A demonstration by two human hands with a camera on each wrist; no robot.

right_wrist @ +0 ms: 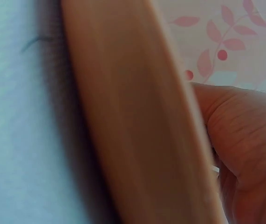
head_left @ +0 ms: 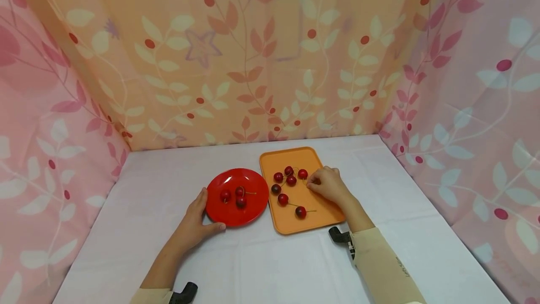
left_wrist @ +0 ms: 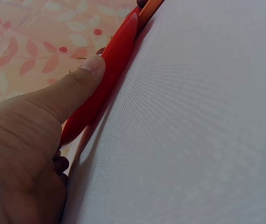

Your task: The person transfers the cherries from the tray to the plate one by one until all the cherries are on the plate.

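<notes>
My left hand [head_left: 195, 222] holds the red plate [head_left: 219, 179] by its left and near rim, with the thumb [left_wrist: 93, 65] lying on the edge. Three dark red cherries [head_left: 225, 195] lie on that plate. To its right, the orange tray [head_left: 291, 226] carries several cherries with thin stems, spread over its left and middle parts. Over the tray's right side, my right hand [head_left: 331, 185] has its thumb and forefinger pinched together at the stem of a cherry [head_left: 302, 174]. In the right wrist view the tray's side hides the fingertips.
A white cloth [head_left: 261, 266] covers the table. The plate's right edge meets the tray's left edge. Patterned curtains [head_left: 253, 60] stand behind and on both sides. Each wrist bears a black camera mount [head_left: 339, 235] below a beige sleeve [head_left: 381, 262].
</notes>
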